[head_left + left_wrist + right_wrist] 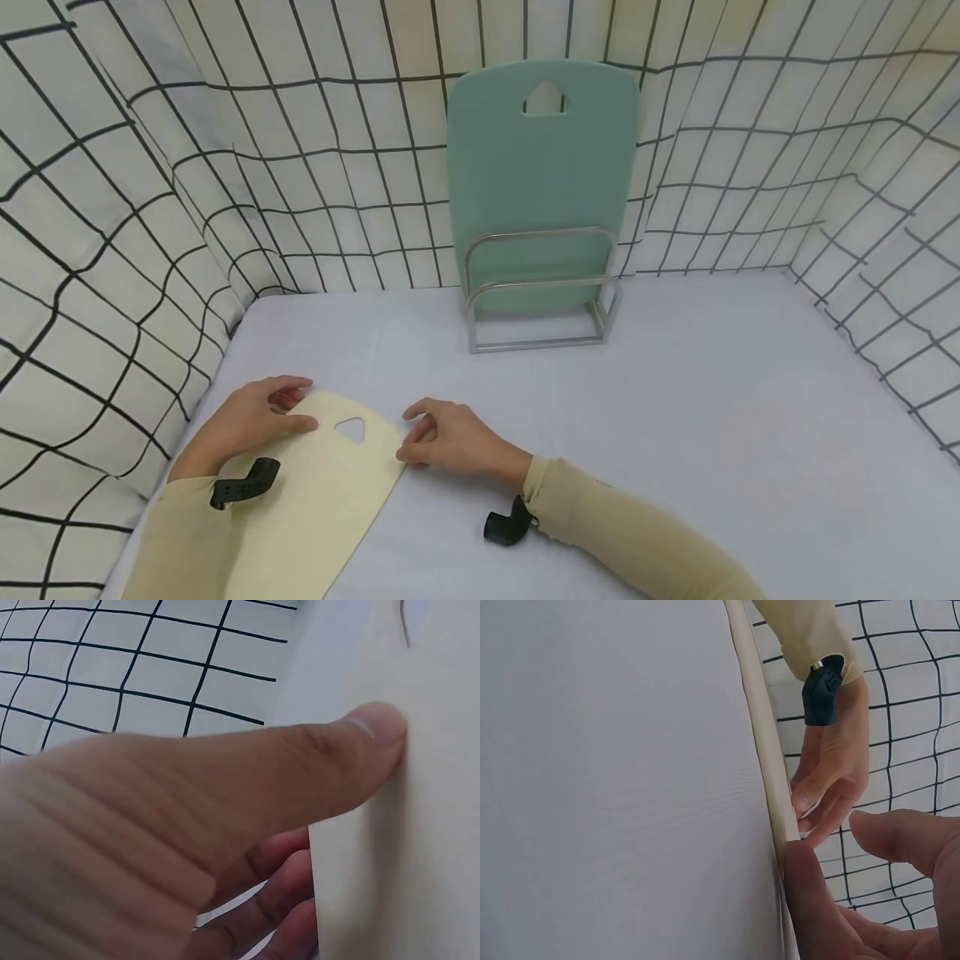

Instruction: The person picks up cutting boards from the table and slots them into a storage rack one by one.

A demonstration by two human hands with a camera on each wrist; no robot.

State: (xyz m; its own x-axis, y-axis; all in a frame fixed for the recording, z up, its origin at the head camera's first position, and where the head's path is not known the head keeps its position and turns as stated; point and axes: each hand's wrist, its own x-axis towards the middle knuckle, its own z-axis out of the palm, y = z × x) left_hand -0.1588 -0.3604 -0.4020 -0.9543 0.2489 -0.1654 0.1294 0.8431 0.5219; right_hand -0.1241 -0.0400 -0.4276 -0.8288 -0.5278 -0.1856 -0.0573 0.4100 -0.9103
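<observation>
A cream cutting board (330, 467) with a cut-out near its top end lies at the lower left of the head view. My left hand (258, 421) grips its left edge; in the left wrist view the thumb (367, 739) lies over the broad face and the other fingers go behind the edge. On the opposite edge, my right hand (453, 437) touches the board with one digit. The right wrist view has one fingertip (802, 862) against the board's thin edge (769, 750), while another digit stands apart from it.
A green cutting board (540, 167) stands upright in a metal wire rack (540, 342) at the back. White tablecloth (712, 417) stretches to the right. Cloth walls with dark grid lines (337, 167) enclose the back and sides.
</observation>
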